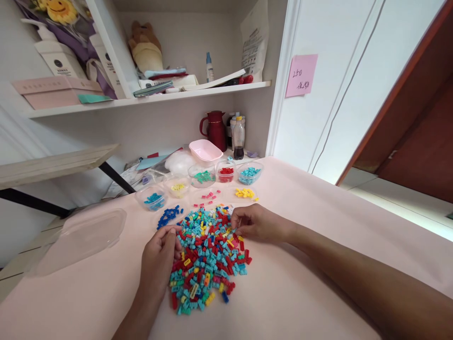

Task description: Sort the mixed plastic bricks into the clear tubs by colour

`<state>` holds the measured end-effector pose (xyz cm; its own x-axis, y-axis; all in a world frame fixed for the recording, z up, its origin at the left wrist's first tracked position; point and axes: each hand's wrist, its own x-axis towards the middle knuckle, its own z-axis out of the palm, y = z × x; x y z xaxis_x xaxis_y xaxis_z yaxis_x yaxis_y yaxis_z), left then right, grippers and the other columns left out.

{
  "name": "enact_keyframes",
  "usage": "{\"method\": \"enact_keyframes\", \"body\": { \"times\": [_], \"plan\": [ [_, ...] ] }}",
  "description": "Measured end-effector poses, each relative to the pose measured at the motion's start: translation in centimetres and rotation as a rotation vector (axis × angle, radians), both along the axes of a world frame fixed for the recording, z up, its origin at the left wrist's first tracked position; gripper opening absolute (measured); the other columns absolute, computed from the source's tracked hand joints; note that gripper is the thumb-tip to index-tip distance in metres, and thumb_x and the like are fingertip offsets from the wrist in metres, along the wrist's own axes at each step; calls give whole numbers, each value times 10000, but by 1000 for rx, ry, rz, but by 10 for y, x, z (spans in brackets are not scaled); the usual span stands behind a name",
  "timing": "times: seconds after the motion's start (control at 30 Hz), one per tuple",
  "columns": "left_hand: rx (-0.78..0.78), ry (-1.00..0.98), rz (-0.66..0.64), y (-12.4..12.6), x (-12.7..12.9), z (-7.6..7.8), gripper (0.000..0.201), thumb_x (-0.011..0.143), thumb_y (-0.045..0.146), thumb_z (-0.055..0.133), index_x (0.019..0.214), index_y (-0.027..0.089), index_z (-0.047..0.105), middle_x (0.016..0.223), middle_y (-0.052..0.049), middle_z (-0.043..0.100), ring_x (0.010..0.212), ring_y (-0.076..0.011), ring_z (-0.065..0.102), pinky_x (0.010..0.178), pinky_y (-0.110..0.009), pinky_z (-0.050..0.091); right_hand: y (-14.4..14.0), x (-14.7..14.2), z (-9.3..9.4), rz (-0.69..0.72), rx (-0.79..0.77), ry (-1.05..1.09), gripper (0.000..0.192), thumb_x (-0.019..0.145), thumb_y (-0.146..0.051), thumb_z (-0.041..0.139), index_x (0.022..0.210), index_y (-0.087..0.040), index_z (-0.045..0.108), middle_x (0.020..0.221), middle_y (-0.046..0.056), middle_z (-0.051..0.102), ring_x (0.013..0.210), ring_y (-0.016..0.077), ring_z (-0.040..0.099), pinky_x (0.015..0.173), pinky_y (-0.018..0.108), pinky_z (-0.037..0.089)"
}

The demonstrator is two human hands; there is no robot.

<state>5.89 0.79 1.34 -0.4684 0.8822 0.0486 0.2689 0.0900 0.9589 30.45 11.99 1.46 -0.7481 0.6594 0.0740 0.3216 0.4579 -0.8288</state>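
A heap of small mixed-colour bricks [208,257] lies on the pale pink table [300,283] in front of me. My left hand [159,257] rests at the heap's left edge, fingers curled, thumb by the bricks; whether it holds any is hidden. My right hand [256,223] sits at the heap's upper right edge, its fingertips pinched down among the bricks. Beyond the heap lie sorted groups: dark blue bricks [169,215], pink bricks [207,196] and yellow bricks [245,192].
Clear tubs hold blue bricks [153,200], yellow bricks [177,187], green bricks [203,176], red bricks [225,173] and light blue bricks [249,174]. A clear lid [79,238] lies left. A pink bowl [205,151], red jug [214,128] and bottle [238,137] stand behind.
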Motion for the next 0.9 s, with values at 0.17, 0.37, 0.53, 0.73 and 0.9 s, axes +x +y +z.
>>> {"method": "enact_keyframes", "body": {
  "times": [0.17, 0.37, 0.53, 0.73, 0.9],
  "plan": [
    [2, 0, 3, 0, 1, 0, 327, 774, 468, 534, 924, 191, 624, 572, 39, 539, 475, -100, 465, 417, -187, 366, 0, 0, 0, 15, -8, 6, 135, 720, -130, 557, 834, -185, 602, 700, -21, 593, 628, 104, 506, 542, 198, 395],
    [-2, 3, -16, -1, 4, 0, 320, 783, 470, 529, 928, 199, 620, 564, 48, 528, 475, -101, 464, 429, -193, 374, 0, 1, -2, 23, -3, 14, 150, 725, -130, 559, 851, -189, 615, 723, -15, 612, 647, 108, 524, 560, 200, 407],
    [-8, 3, -30, -2, 7, 1, 329, 778, 477, 531, 935, 201, 620, 566, 48, 525, 478, -105, 469, 439, -199, 380, 0, 0, -2, 29, -10, 21, 157, 721, -126, 565, 853, -188, 622, 728, -14, 620, 648, 108, 531, 563, 198, 413],
    [-19, 16, -44, -3, 9, 1, 351, 775, 469, 534, 984, 201, 623, 571, 46, 529, 484, -112, 476, 438, -204, 378, 1, 0, -3, 26, -13, 23, 159, 714, -122, 570, 846, -189, 630, 721, -17, 620, 640, 107, 535, 557, 196, 412],
    [-22, 17, -50, -2, 10, 2, 379, 776, 479, 528, 1018, 202, 621, 572, 45, 527, 487, -119, 477, 435, -210, 376, 0, -1, 0, 18, -22, 21, 158, 710, -125, 577, 842, -188, 634, 716, -17, 621, 635, 105, 534, 556, 194, 411]
  ]
}}
